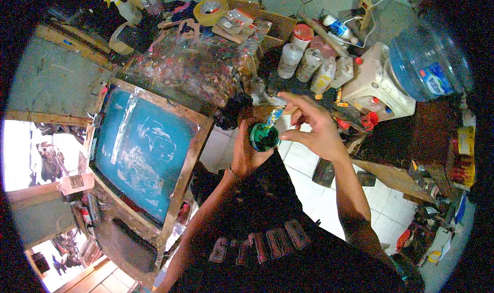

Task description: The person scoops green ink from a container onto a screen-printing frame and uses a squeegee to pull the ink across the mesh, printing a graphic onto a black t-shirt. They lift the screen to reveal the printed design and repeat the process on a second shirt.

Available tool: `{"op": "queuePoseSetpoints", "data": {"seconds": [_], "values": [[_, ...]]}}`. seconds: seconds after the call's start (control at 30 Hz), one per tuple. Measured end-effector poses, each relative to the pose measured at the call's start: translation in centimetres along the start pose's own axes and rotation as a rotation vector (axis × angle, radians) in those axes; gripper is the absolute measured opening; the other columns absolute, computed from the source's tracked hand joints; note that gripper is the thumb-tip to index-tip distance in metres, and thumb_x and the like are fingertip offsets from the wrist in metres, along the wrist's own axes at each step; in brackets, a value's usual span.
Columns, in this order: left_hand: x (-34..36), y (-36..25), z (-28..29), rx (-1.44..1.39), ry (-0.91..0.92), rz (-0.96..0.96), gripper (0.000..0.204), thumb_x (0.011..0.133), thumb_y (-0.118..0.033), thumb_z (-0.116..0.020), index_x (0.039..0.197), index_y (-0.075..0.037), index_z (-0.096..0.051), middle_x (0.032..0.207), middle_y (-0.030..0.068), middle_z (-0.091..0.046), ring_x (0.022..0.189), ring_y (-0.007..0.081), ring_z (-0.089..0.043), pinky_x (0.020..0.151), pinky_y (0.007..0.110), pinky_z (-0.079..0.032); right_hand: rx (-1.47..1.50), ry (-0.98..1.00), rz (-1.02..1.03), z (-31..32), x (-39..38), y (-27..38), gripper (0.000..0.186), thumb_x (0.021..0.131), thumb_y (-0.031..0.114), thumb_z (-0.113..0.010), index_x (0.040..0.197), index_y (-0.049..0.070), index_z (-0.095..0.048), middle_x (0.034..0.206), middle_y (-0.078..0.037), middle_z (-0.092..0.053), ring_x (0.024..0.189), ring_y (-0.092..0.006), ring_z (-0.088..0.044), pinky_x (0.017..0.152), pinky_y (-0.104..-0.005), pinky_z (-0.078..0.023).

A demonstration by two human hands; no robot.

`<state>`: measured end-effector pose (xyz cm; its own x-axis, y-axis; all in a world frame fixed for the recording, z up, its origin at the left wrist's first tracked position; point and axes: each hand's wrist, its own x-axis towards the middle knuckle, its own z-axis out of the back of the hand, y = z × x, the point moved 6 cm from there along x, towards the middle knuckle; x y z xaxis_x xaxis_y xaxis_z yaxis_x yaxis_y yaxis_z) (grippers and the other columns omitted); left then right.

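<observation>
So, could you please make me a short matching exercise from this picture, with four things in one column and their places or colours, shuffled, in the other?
Things:
1. Green cup
2. Framed screen
3. Roll of tape
4. Large water bottle

Places and colours:
A. Upper right of the picture, bluish and see-through
B. Left side of the picture, blue-green with pale drawings
C. Clasped in the left hand
D. On top of the cluttered surface, yellowish

Right pairs: 1-C, 2-B, 3-D, 4-A
</observation>
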<state>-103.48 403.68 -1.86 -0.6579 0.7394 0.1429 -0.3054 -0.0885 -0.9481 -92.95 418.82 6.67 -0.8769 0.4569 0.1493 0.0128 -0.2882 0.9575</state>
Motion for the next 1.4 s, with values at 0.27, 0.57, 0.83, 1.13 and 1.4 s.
{"op": "queuePoseSetpoints", "data": {"seconds": [0.27,0.57,0.83,1.13,1.4], "values": [[-2.1,-1.5,1.8,0.029,-0.083,-0.083,0.073,0.064,-0.015,-0.086,0.125,-0.005,-0.046,0.112,0.0171,-0.056,0.104,0.0342,-0.061,0.089,0.041,-0.049,-0.323,0.238,0.161,-4.6,-2.6,8.1,0.025,0.086,0.007,-0.071,0.111,0.005,-0.071,0.096,-0.012,-0.07,0.082,-0.0231,-0.068,0.074,-0.034,-0.054],[-3.1,-2.2,3.7,0.056,-0.124,-0.113,0.072,0.062,-0.011,-0.085,0.122,-0.003,-0.047,0.11,0.0189,-0.059,0.103,0.0333,-0.062,0.089,0.04,-0.05,-0.55,0.324,0.44,-6.5,-3.1,10.3,0.024,0.083,0.002,-0.066,0.107,0.003,-0.069,0.097,-0.012,-0.071,0.09,-0.0329,-0.068,0.078,-0.0396,-0.056],[-3.4,-1.5,3.7,0.082,-0.12,-0.153,0.068,0.063,-0.01,-0.084,0.12,-0.003,-0.047,0.108,0.019,-0.059,0.1,0.0352,-0.062,0.088,0.04,-0.05,-0.531,0.227,0.319,-6.7,-2.4,8.8,0.018,0.089,0.001,-0.066,0.106,-0.002,-0.068,0.097,-0.018,-0.07,0.08,-0.0309,-0.071,0.068,-0.0354,-0.057],[-3.2,-0.8,3.8,0.056,-0.1,-0.13,0.071,0.062,-0.01,-0.083,0.122,-0.002,-0.046,0.107,0.0191,-0.058,0.1,0.0357,-0.061,0.089,0.04,-0.05,-0.506,0.256,0.41,-7.2,-2.4,9.1,0.017,0.09,0.007,-0.065,0.105,0.0,-0.068,0.091,-0.017,-0.069,0.077,-0.034,-0.068,0.068,-0.0387,-0.055],[-3.1,-0.3,4.1,0.064,-0.092,-0.09,0.075,0.062,-0.013,-0.085,0.125,-0.003,-0.046,0.109,0.0175,-0.059,0.102,0.0323,-0.062,0.089,0.04,-0.05,-0.421,0.238,0.298,-7.8,-1.8,8.8,0.015,0.091,0.011,-0.063,0.103,0.002,-0.067,0.088,-0.016,-0.067,0.078,-0.035,-0.067,0.07,-0.0419,-0.054]]}}
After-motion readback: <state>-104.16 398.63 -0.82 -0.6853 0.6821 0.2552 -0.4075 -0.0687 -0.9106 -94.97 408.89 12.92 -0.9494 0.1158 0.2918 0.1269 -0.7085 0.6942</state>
